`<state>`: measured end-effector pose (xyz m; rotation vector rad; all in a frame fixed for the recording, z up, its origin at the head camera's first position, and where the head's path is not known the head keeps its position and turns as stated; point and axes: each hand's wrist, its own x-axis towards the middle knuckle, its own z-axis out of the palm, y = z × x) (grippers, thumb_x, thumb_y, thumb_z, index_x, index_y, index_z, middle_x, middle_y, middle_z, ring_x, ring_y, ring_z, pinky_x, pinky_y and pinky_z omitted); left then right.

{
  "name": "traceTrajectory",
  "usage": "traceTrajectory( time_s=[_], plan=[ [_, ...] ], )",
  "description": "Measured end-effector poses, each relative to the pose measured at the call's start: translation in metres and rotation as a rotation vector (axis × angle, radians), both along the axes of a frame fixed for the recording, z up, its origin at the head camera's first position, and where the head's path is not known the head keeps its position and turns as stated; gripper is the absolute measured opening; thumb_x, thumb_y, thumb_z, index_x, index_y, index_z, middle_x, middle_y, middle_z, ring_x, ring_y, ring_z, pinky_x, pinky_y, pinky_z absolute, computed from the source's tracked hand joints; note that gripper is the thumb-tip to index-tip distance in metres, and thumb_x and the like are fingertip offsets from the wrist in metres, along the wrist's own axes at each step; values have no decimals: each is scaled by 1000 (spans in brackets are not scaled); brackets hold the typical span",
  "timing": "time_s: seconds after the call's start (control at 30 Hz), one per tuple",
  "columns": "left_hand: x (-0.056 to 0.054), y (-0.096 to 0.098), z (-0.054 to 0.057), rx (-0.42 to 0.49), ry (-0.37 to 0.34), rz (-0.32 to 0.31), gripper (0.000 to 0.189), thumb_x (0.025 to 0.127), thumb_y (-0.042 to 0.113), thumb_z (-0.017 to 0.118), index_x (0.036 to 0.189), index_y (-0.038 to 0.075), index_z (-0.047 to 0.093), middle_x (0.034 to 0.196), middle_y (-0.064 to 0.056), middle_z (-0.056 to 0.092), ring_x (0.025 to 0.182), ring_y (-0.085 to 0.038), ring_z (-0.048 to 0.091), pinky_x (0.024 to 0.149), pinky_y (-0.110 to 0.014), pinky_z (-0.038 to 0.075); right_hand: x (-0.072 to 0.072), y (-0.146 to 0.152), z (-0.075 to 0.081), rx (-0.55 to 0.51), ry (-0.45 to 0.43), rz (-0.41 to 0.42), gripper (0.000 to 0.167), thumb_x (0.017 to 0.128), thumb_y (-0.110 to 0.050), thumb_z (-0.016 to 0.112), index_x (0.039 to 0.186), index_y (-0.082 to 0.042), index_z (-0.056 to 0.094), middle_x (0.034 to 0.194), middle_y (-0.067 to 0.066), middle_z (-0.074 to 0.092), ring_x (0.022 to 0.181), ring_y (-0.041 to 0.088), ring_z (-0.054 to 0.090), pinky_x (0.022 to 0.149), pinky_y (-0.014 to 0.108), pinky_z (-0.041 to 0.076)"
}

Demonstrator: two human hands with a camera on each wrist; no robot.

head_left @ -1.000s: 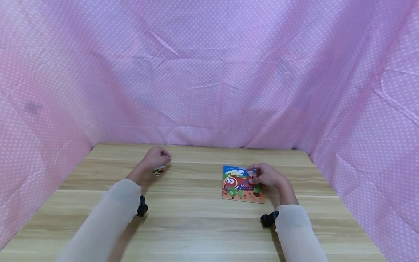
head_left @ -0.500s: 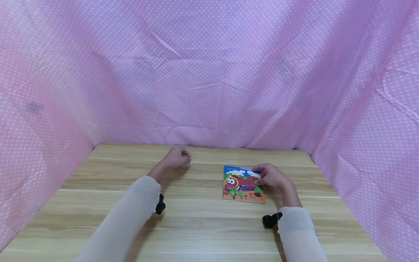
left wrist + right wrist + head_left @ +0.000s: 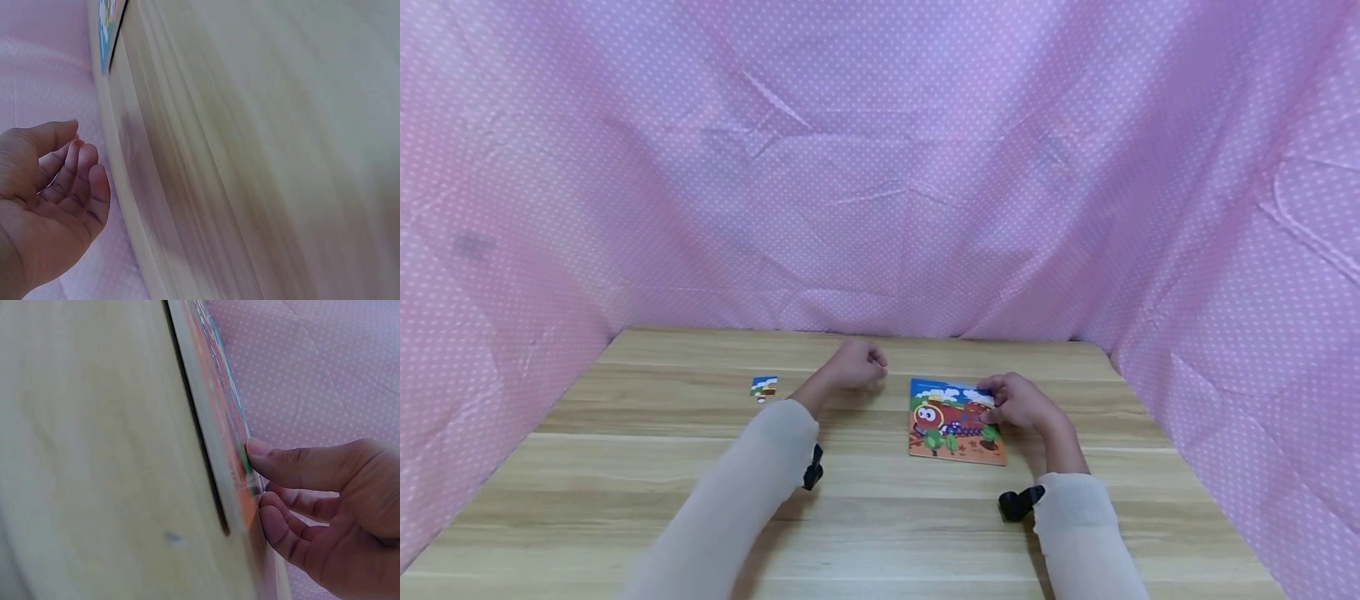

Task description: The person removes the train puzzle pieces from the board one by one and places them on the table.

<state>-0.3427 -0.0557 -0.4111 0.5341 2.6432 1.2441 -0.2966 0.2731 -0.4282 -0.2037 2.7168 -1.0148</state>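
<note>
Right hand (image 3: 1022, 406): pinching the right edge of one picture board (image 3: 951, 429), on the table (image 3: 880, 533). Left hand (image 3: 853, 365): left of the board, fingers curled; contents, if any, I cannot tell.

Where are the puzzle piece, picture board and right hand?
Puzzle piece (image 3: 764, 387): head view, its printed face.
Picture board (image 3: 953, 423): head view, middle of the printed face.
Right hand (image 3: 1022, 401): head view, its back.
</note>
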Motion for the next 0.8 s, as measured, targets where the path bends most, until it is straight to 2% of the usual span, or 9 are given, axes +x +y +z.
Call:
traceTrajectory(
  time_s=[0.23,0.43,0.57,0.8],
  plan=[
    [7,34,-1,-3,-50,-20,11,95,6,66,105,3,71,95,-5,65,87,-20,61,74,-30,52,1,-1,0,-1,15,21,56,89,-6,79,141,-2,59,125,20,63,107,31,56,95,50,48],
    [15,58,-4,-8,-48,-49,5,96,8,69,99,7,72,93,-3,66,85,-17,60,75,-28,52,1,-1,1,-9,14,24,58,89,-7,80,142,1,57,125,20,62,105,30,55,93,48,49],
    [19,69,-5,-39,-32,-60,4,96,10,72,98,7,73,91,-2,66,83,-16,60,74,-28,51,0,0,0,-18,15,28,58,89,-6,79,142,0,57,123,18,60,105,30,53,89,42,46],
    [25,79,-9,-71,-67,-45,4,97,10,70,97,8,73,96,-1,64,93,-18,59,82,-32,52,-1,3,-2,-17,25,42,58,88,-7,80,141,1,58,116,15,61,100,28,52,82,38,44]
  ],
)
